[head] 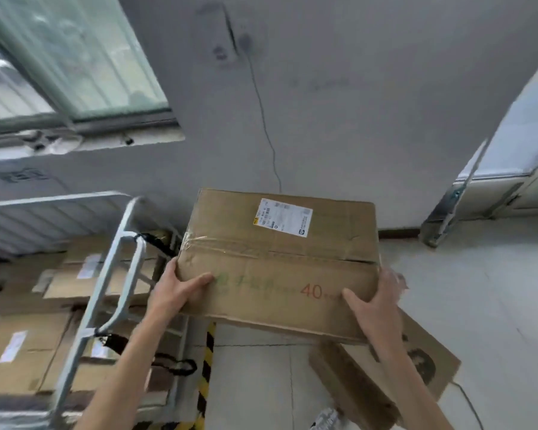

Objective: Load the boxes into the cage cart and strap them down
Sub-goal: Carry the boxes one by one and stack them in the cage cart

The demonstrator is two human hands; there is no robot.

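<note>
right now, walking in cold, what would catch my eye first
A big cardboard box held up mid-frame, left hand and right hand gripping its near corners, with a white label on top and a red 40 on the near flap. To the left stands the metal cage cart, already stacked with more boxes.

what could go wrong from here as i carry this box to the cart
1. The left hand and right hand grip the carried box only at its near corners; its far end could dip and slip.
2. The cage cart frame and a hanging black strap lie between it and the stacked boxes; an edge might snag.
3. A floor box lies under the right arm, a likely trip.
</note>
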